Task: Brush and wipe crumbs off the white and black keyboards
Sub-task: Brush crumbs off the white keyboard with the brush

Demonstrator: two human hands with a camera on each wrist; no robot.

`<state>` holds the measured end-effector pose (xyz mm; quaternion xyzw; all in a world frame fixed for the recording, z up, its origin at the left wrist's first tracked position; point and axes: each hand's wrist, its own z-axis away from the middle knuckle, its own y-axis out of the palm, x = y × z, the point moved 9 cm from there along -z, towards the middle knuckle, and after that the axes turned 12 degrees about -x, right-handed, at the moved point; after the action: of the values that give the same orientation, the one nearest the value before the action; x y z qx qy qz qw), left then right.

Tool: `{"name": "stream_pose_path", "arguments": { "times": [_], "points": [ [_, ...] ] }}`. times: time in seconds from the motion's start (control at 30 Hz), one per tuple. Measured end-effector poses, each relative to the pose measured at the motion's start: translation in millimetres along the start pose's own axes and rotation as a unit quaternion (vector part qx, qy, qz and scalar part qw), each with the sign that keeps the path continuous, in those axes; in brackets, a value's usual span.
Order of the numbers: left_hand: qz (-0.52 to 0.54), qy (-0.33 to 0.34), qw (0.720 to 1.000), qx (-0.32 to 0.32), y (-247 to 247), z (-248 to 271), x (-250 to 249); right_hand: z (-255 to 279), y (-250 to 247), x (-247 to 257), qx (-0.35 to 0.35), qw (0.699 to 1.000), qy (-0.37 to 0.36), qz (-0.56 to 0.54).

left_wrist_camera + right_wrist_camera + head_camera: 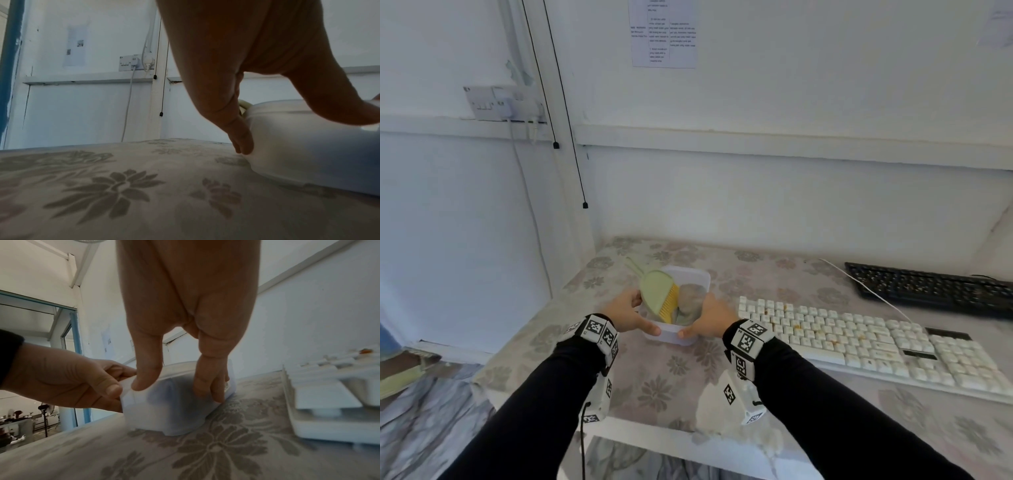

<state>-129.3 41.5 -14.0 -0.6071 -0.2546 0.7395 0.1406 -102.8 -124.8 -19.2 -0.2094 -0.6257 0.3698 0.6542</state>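
Note:
A translucent plastic tub [670,335] stands on the table [661,390] and holds a green dustpan [654,289], a yellow-bristled brush [670,305] and a grey cloth [692,299]. My left hand [628,313] grips the tub's left side, thumb on the near rim. My right hand [709,317] grips its right side, thumb on the near rim and fingers down the wall [207,386]. The white keyboard [859,346], dotted with brown crumbs, lies right of the tub. The black keyboard [935,287], also speckled, lies behind it at the far right.
A floral cloth [123,194] covers the table, which sits in a corner between two white walls. A white cable [866,291] runs across the table between the keyboards. A wall socket [500,102] with plugs and hanging black cords [571,137] are to the left.

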Motion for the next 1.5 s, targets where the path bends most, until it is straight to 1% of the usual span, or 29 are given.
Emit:
{"name": "stream_pose_path", "arguments": {
  "times": [0.2,0.33,0.53,0.6,0.63,0.7,0.73,0.77,0.8,0.87,0.93,1.03,1.1,1.2,1.3,1.4,1.5],
  "points": [
    [0.003,-0.002,1.000,-0.005,11,12,-2,6,0,-11,-0.003,1.000,0.004,-0.001],
    [0.020,-0.001,1.000,-0.003,19,12,-3,7,-4,-13,-0.006,1.000,-0.010,-0.004],
    [0.000,-0.023,1.000,0.011,16,7,-3,5,-8,-2,0.012,0.997,-0.073,0.026],
    [-0.004,-0.020,1.000,0.014,15,4,-4,4,-14,1,-0.016,0.997,-0.072,0.020],
    [-0.008,-0.018,1.000,0.014,14,4,-4,2,-19,3,-0.041,0.996,-0.065,0.034],
    [-0.009,-0.010,1.000,0.019,15,4,-7,-1,-30,9,-0.096,0.989,-0.054,0.098],
    [-0.008,-0.011,1.000,0.022,16,3,-7,-3,-33,16,-0.124,0.982,-0.061,0.127],
    [-0.005,-0.013,1.000,0.025,17,4,-8,-4,-33,25,-0.133,0.979,-0.072,0.136],
    [0.002,-0.015,0.999,0.029,18,3,-8,-5,-30,37,-0.130,0.979,-0.094,0.128],
    [0.021,-0.005,0.999,0.039,19,2,-10,-5,-19,56,-0.099,0.982,-0.118,0.105],
    [0.027,0.007,0.998,0.048,22,-1,-8,-2,-7,70,-0.072,0.982,-0.129,0.119],
    [0.036,0.016,0.997,0.065,24,-8,-2,-5,16,76,-0.043,0.981,-0.107,0.159],
    [0.046,0.021,0.997,0.065,24,-10,0,-10,23,72,-0.054,0.982,-0.074,0.167],
    [0.054,0.030,0.995,0.073,23,-12,0,-13,26,70,-0.066,0.982,-0.050,0.169],
    [0.057,0.035,0.994,0.088,23,-12,1,-16,25,69,-0.079,0.982,-0.046,0.166],
    [0.053,0.026,0.993,0.104,26,-14,3,-14,21,71,-0.083,0.980,-0.063,0.167],
    [0.016,0.032,0.994,0.105,26,-11,-7,-10,3,73,-0.130,0.981,-0.077,0.126]
  ]
}}
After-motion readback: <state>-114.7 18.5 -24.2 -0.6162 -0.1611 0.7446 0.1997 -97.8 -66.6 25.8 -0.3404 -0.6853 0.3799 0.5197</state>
